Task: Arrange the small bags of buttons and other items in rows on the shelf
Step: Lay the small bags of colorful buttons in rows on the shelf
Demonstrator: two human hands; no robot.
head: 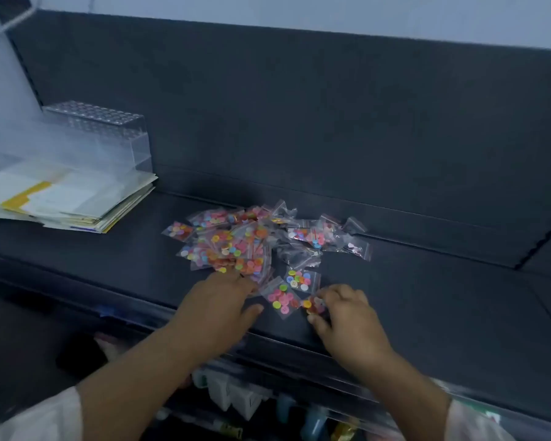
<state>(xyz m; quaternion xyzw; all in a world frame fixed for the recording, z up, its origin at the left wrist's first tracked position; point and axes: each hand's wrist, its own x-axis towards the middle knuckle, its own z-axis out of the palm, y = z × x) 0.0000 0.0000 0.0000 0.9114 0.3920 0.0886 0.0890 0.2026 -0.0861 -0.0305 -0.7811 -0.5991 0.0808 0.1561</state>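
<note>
As right hand (347, 316) pinches bag (315, 308), buttons (306, 303) fill it.

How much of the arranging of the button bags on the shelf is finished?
Hardly begun. Done: a pink-button bag and a mixed-button bag lie flat in front of the pile, perhaps starting a row. In hand: the right hand pinches a third bag beside them; the left hand touches the pile. Left: nearly all bags lie heaped.
</note>
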